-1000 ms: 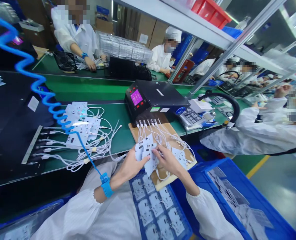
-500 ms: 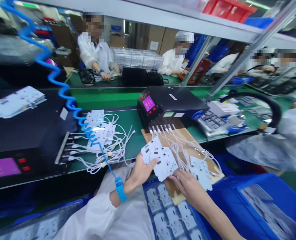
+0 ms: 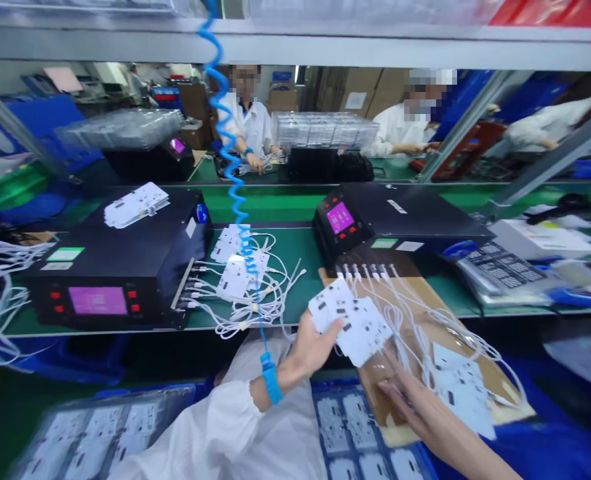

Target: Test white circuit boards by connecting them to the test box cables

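My left hand [image 3: 312, 350] holds a fanned stack of white circuit-board panels [image 3: 355, 327] between palm and thumb, above a brown cardboard sheet [image 3: 375, 380]. A blue wrist strap [image 3: 271, 379] circles that wrist, and its coiled blue cord [image 3: 230, 167] rises past the bench. My right hand [image 3: 410, 407], blurred, lies low over the cardboard with its fingers extended, close beside more white panels [image 3: 460, 390]. Those panels are tangled in white cables [image 3: 405, 320] that run up to a black test unit [image 3: 400, 217] with a pink screen.
A second black test unit [image 3: 120, 267] stands at left, its cables joined to white panels [image 3: 235, 280] on the green bench [image 3: 295, 267]. Blue trays of panels [image 3: 360, 427] lie below. Two people work across the bench, beneath an overhead metal shelf [image 3: 295, 47].
The view has swung left, bringing the second test unit fully into sight. My right hand has moved away from the stack, down toward the lower right. My left hand still holds the panels.
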`<state>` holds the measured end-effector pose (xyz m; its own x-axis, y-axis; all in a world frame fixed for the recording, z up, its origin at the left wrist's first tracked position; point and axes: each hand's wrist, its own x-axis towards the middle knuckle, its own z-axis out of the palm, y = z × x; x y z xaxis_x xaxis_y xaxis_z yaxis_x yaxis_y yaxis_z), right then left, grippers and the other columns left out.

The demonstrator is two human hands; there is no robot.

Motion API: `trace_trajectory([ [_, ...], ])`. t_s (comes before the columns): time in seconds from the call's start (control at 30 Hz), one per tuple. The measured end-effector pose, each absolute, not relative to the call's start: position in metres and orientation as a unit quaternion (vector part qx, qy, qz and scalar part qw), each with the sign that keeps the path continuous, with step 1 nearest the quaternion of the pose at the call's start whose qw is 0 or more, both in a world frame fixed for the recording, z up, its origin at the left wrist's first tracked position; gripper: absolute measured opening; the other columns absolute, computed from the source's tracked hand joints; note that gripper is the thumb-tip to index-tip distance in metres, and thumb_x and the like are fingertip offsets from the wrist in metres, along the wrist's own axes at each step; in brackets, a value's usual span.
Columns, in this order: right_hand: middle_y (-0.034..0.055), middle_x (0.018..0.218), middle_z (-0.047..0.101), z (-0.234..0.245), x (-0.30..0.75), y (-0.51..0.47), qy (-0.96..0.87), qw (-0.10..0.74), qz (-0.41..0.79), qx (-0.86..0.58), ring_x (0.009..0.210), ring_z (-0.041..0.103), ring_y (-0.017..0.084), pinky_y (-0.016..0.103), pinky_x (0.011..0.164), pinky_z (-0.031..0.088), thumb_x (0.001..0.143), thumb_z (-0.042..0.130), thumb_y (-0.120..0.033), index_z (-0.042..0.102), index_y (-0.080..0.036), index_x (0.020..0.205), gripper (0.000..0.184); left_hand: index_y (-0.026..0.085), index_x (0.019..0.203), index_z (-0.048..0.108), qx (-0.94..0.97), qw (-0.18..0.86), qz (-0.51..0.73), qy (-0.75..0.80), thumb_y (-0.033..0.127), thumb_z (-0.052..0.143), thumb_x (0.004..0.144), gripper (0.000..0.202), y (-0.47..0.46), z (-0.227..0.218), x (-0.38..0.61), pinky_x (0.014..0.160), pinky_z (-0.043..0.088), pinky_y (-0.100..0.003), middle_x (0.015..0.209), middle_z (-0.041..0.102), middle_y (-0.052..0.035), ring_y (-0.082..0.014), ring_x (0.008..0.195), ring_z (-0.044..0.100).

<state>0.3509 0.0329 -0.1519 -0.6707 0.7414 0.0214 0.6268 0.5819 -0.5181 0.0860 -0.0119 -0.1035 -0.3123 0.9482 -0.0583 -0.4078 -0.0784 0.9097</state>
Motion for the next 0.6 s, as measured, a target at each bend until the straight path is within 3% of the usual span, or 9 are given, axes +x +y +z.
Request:
trace_trajectory([
  [0.2,0.0154,0.104,0.077,-0.127,0.309,0.027,-0.917,0.036,0.219,-0.333,0.100,0.075,0.035,0.052,0.088,0.062,0.110,0.038,-0.039,0.072,-0.021,0.112,0.038,0.015,0.126,0.070,0.303,0.507,0.656,0.470,0.050,0.084,0.081,0.059,-0.016,-0.091,0.077,0.115,0.053,-0.049,0.134,0.073,-0.0138,-0.0325,0.127,0.069],
  [0.3,0.0222,0.124,0.071,-0.115,0.290,0.016,-0.931,0.047,0.199,-0.303,0.118,0.069,0.040,0.057,0.097,0.059,0.105,0.056,-0.035,0.067,-0.016,0.127,0.031,0.015,0.128,0.070,0.305,0.514,0.650,0.469,0.050,0.084,0.082,0.059,-0.017,-0.095,0.078,0.116,0.052,-0.048,0.137,0.071,-0.0145,-0.0320,0.128,0.068],
  [0.37,0.0239,0.138,0.063,-0.098,0.289,0.010,-0.930,0.059,0.227,-0.283,0.131,0.062,0.040,0.055,0.105,0.056,0.099,0.068,-0.034,0.061,-0.016,0.140,0.045,0.015,0.129,0.070,0.307,0.513,0.643,0.480,0.049,0.085,0.082,0.060,-0.017,-0.099,0.078,0.118,0.050,-0.050,0.137,0.071,-0.0148,-0.0322,0.129,0.067],
  [0.47,0.0180,0.143,0.061,-0.066,0.307,0.012,-0.907,0.088,0.313,-0.269,0.137,0.058,0.033,0.047,0.113,0.051,0.091,0.080,-0.045,0.057,-0.023,0.146,0.064,0.016,0.128,0.070,0.291,0.508,0.638,0.500,0.048,0.088,0.079,0.061,-0.015,-0.102,0.078,0.120,0.046,-0.054,0.137,0.071,-0.0145,-0.0334,0.131,0.066],
  [0.53,0.0132,0.142,0.064,-0.049,0.331,0.020,-0.880,0.118,0.357,-0.290,0.136,0.060,0.028,0.043,0.116,0.048,0.093,0.077,-0.050,0.059,-0.025,0.144,0.060,0.017,0.130,0.070,0.280,0.509,0.643,0.500,0.046,0.089,0.077,0.063,-0.013,-0.098,0.077,0.121,0.045,-0.055,0.140,0.069,-0.0140,-0.0343,0.134,0.063],
  [0.6,0.0100,0.133,0.070,-0.045,0.359,0.030,-0.855,0.145,0.351,-0.352,0.125,0.066,0.025,0.041,0.111,0.052,0.102,0.064,-0.048,0.064,-0.025,0.135,0.041,0.019,0.132,0.069,0.275,0.510,0.650,0.492,0.044,0.090,0.077,0.064,-0.012,-0.093,0.079,0.122,0.045,-0.055,0.143,0.068,-0.0129,-0.0341,0.136,0.062],
])
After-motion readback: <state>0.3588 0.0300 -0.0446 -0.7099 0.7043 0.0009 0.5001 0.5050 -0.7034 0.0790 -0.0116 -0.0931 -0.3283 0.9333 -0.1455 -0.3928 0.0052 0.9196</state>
